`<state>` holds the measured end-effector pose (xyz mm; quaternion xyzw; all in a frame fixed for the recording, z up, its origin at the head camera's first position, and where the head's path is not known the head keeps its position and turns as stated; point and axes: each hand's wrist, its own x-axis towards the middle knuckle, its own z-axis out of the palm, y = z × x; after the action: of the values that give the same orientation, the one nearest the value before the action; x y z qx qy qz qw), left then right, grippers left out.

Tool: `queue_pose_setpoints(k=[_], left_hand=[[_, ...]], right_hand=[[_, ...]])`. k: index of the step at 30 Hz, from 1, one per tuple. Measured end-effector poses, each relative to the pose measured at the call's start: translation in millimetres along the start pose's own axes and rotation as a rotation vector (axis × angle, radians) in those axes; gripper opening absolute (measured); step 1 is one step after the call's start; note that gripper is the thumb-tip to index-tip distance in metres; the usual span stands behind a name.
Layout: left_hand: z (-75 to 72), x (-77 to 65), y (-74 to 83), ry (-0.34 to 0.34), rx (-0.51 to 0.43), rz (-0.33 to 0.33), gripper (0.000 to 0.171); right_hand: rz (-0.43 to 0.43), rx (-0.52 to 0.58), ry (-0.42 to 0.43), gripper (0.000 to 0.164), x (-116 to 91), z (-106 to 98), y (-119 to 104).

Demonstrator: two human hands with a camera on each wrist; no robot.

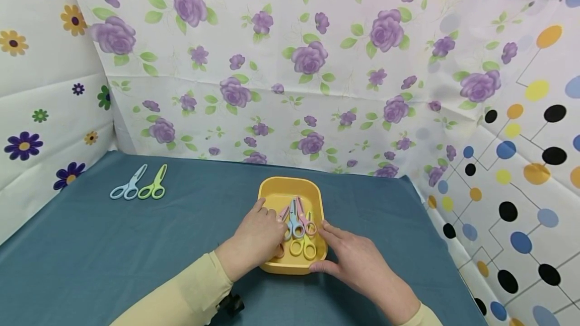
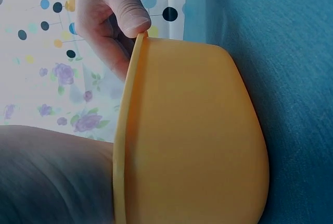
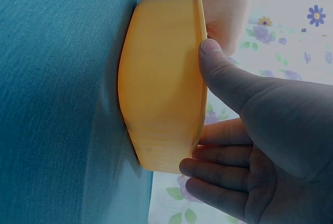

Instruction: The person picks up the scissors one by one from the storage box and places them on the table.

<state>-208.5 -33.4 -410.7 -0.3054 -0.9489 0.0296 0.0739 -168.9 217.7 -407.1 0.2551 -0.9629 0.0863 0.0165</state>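
Note:
A yellow plastic tub (image 1: 290,269) stands on the cloth, holding several pairs of small scissors: light blue (image 1: 293,220), pink (image 1: 304,218) and yellow (image 1: 308,248) ones show. My left hand (image 1: 256,238) reaches over the left rim into the tub, fingers bent down among the scissors. Part of an orange handle loop (image 1: 280,251) peeks out beside it. Its fingertips are hidden, in the left wrist view by the tub wall (image 2: 192,130). My right hand (image 1: 358,263) touches the tub's right side, the thumb on the rim (image 3: 210,49) and the fairly straight fingers along the outside.
A light blue pair of scissors (image 1: 130,185) and a green pair (image 1: 155,183) lie side by side at the back left of the blue tablecloth (image 1: 190,225). Patterned cloth walls (image 1: 281,74) stand behind and on both sides. Something black (image 1: 233,304) shows by my left sleeve.

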Motion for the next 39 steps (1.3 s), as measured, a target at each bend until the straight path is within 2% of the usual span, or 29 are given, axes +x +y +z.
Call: queue_pose_setpoints(k=[9,15,23,30,39], left_hand=[[-4.1,-3.8,-0.9,0.056,0.016,0.003,0.037],[-5.2,-6.4,-2.9,0.095,0.022,0.004,0.033],[-14.4,-12.5,-6.0,0.146,0.053,-0.021,0.028],[-21.1,-19.1,-9.6,0.170,0.032,-0.043,0.038],[-21.5,-29.4,-20.2,0.262,-0.011,-0.008,0.041]], right_hand=[[0.006,0.012,-0.016,0.093,0,-1,0],[0.000,0.024,-0.023,0.093,1,0,1],[-0.009,0.035,-0.013,0.093,0,0,2],[-0.009,0.031,-0.004,0.093,0,-1,2],[0.005,0.028,-0.025,0.095,1,-1,1]])
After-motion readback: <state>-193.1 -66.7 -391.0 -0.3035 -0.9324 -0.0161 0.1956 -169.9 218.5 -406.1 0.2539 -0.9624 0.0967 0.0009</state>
